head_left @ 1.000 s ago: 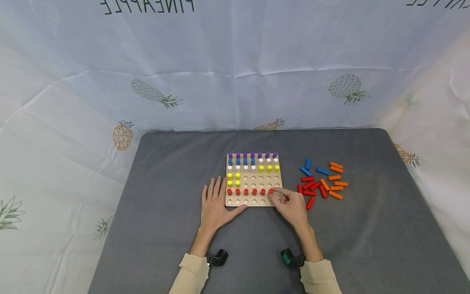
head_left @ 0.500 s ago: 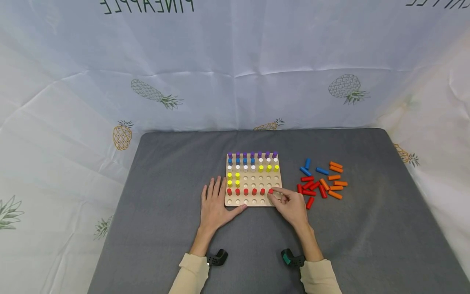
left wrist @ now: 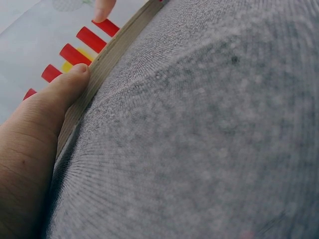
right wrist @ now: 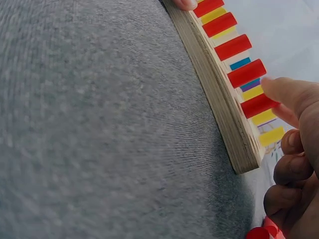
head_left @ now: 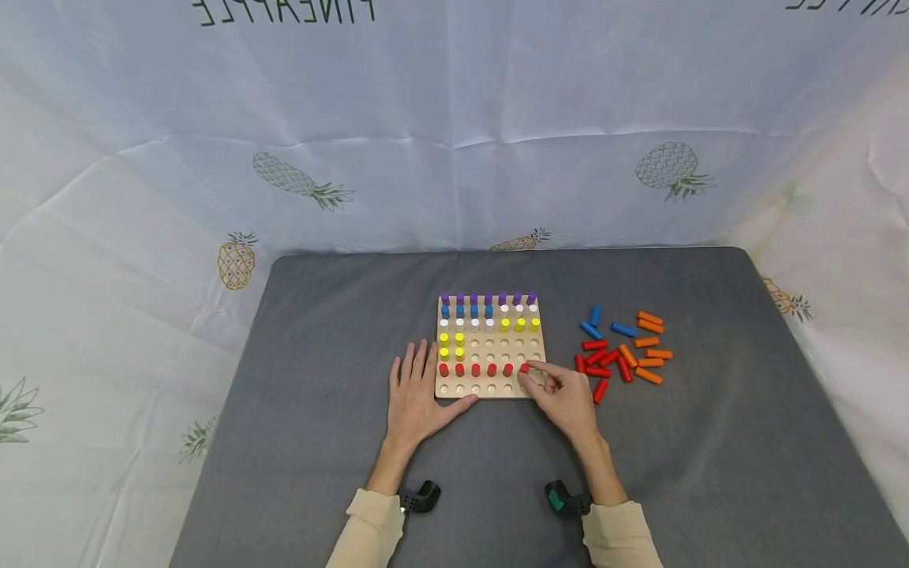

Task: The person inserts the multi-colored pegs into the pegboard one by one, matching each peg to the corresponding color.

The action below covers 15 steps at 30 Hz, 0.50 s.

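A wooden pegboard [head_left: 497, 389] lies on the table with upright pegs in purple, blue, white, yellow and red. My left hand [head_left: 417, 404] rests flat at its left side, fingers straight along the edge and thumb touching the front edge. In the left wrist view that thumb [left wrist: 70, 87] lies against the board's wooden side. My right hand [head_left: 566, 401] pinches a red peg [right wrist: 259, 105] between thumb and index finger, at the right end of the red row. The peg stands upright, its lower end at the board. The other right fingers are curled in, seen in the right wrist view.
To the right of the board lie loose red pegs [head_left: 598, 373], orange pegs [head_left: 646, 343] and blue pegs [head_left: 624, 330]. A grey cloth covers the table [head_left: 319, 331]. Behind it hangs a white curtain [head_left: 454, 189] with printed pineapples. Each wrist bears a black device [head_left: 422, 498].
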Motion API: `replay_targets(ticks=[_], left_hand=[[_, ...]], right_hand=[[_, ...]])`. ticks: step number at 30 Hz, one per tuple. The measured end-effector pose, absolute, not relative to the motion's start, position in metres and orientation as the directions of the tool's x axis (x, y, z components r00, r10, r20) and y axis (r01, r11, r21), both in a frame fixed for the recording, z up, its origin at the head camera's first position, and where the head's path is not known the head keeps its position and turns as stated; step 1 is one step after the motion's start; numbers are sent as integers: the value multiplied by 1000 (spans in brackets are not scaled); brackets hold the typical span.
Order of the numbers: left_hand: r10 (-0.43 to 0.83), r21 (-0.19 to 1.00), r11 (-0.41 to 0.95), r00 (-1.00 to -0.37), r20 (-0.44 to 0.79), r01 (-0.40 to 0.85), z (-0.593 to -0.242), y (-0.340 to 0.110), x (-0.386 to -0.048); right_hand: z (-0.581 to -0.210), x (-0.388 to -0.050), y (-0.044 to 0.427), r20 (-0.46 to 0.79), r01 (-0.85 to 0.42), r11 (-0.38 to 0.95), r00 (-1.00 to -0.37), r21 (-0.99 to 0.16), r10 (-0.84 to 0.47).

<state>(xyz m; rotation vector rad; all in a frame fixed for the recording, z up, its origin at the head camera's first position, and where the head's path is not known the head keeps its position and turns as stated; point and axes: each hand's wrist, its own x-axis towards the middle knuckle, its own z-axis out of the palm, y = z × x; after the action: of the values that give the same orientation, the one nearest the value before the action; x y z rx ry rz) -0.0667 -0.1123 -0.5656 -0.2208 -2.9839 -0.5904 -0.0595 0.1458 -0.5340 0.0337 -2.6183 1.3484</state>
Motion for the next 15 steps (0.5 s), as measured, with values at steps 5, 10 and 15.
replay_targets(ticks=[5,10,15], left_hand=[[121,372,915,-985,121,159,-565,-112,-67],[121,379,912,-985,120,158,-565,-112,-67],[121,375,912,-984,131,163,-565,-111,-67]], right_hand=[[-532,-61,150,244,-168,559,-968,-812,63],[-528,-64,161,274,-187,571,-959,-799,69],[-521,-69,176,266,-162,609,-960,-776,84]])
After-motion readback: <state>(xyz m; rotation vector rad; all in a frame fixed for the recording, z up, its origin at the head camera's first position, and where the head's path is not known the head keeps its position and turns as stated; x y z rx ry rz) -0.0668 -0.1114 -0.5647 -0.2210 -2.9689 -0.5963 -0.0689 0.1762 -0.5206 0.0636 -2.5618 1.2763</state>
